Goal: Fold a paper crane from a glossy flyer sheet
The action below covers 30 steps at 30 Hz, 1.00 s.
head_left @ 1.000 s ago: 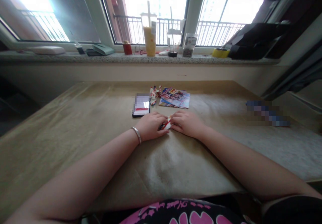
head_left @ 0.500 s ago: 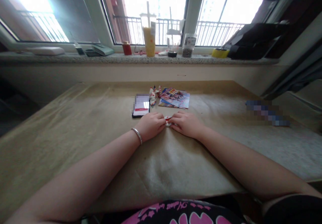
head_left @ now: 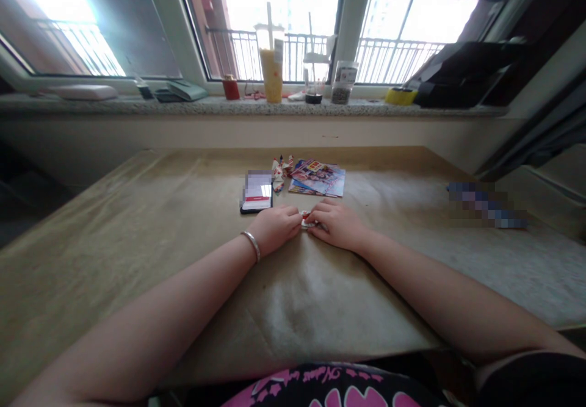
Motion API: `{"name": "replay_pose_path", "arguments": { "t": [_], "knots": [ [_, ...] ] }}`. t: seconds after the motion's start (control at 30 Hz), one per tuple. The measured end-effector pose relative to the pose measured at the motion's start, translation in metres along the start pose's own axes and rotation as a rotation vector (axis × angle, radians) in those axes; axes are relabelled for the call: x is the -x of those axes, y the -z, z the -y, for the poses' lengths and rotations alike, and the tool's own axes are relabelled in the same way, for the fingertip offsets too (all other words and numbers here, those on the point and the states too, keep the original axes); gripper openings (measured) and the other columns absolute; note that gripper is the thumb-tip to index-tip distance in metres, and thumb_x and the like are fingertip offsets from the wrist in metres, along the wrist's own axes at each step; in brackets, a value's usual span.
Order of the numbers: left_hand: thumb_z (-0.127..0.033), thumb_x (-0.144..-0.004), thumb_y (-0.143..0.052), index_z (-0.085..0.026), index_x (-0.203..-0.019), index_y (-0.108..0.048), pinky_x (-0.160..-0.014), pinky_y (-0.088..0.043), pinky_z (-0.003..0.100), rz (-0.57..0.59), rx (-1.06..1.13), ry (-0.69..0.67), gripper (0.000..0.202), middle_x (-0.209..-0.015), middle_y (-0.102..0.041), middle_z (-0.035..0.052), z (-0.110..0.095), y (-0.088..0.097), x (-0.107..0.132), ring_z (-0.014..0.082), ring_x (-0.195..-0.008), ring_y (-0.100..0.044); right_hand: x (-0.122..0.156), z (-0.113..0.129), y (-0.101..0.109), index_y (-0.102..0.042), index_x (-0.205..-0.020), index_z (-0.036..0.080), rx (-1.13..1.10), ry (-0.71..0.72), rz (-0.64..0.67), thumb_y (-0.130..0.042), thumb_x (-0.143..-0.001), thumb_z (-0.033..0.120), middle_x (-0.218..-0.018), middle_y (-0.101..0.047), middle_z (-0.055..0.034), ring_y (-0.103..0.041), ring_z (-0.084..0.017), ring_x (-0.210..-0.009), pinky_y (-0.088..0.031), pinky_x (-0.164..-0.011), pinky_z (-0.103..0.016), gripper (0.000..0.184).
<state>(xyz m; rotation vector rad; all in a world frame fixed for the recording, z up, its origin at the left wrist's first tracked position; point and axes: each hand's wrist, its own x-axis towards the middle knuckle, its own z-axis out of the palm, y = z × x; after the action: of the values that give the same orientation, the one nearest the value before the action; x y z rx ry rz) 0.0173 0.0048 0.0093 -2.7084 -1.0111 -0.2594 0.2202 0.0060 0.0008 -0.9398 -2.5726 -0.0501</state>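
My left hand (head_left: pixel 274 228) and my right hand (head_left: pixel 336 224) meet at the middle of the paper-covered table (head_left: pixel 137 248). Both are curled, pinching a small folded piece of red-and-white printed paper (head_left: pixel 306 220) pressed low against the table; most of it is hidden by my fingers. A silver bangle (head_left: pixel 251 245) circles my left wrist. Just beyond my left hand lies a black phone (head_left: pixel 257 193) with its screen lit.
Folded paper shapes (head_left: pixel 280 169) and a stack of colourful printed sheets (head_left: pixel 318 178) lie behind the phone. A blurred object (head_left: pixel 485 204) rests at the right. The windowsill (head_left: pixel 137 105) holds a yellow drink cup (head_left: pixel 271 65), jars, a red can, tape and a black device.
The folded paper has shrunk from a longer visible piece to a small bit between my fingertips. Both hands have drawn slightly closer together and a little farther up the table.
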Motion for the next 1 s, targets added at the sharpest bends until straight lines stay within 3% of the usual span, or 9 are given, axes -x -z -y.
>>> {"name": "replay_pose_path", "arguments": {
  "t": [0.27, 0.53, 0.73, 1.0],
  "knots": [
    [-0.025, -0.093, -0.044, -0.016, -0.077, -0.061, -0.065, -0.041, 0.026, -0.014, -0.029, -0.042, 0.025, -0.079, -0.060, 0.0041, 0.0098, -0.0035, -0.0028, 0.0159, -0.074, -0.054, -0.0015, -0.0023, -0.0038, -0.067, -0.090, 0.019, 0.050, 0.028, 0.000, -0.053, -0.088, 0.031, -0.090, -0.065, -0.0059, -0.054, -0.019, -0.087, -0.041, -0.077, -0.029, 0.019],
    [-0.017, -0.088, -0.048, -0.015, -0.084, -0.061, -0.069, -0.043, 0.027, -0.019, 0.014, -0.057, 0.014, -0.083, -0.061, 0.0044, 0.0070, -0.0056, -0.0032, 0.0168, -0.077, -0.055, -0.0037, 0.0019, -0.0042, -0.066, -0.090, 0.018, 0.057, -0.023, 0.001, -0.054, -0.087, 0.033, -0.090, -0.065, -0.0064, -0.055, -0.018, -0.087, -0.041, -0.075, -0.029, 0.020],
    [-0.019, -0.087, -0.050, -0.014, -0.080, -0.061, -0.068, -0.044, 0.026, -0.040, 0.051, 0.015, 0.014, -0.077, -0.059, 0.0040, 0.0062, -0.0081, -0.0043, 0.0152, -0.071, -0.055, -0.0027, 0.0008, -0.0070, -0.068, -0.093, 0.020, 0.012, -0.054, 0.008, -0.054, -0.088, 0.035, -0.093, -0.065, -0.0049, -0.057, -0.018, -0.088, -0.042, -0.076, -0.027, 0.021],
    [-0.019, -0.087, -0.052, -0.014, -0.081, -0.061, -0.066, -0.043, 0.025, -0.032, 0.031, -0.017, 0.013, -0.077, -0.059, 0.0039, 0.0071, -0.0074, -0.0040, 0.0148, -0.070, -0.055, -0.0036, 0.0018, -0.0036, -0.066, -0.089, 0.020, 0.077, -0.042, 0.062, -0.050, -0.090, 0.032, -0.090, -0.065, -0.0044, -0.057, -0.016, -0.085, -0.039, -0.070, -0.026, 0.021]
  ]
}}
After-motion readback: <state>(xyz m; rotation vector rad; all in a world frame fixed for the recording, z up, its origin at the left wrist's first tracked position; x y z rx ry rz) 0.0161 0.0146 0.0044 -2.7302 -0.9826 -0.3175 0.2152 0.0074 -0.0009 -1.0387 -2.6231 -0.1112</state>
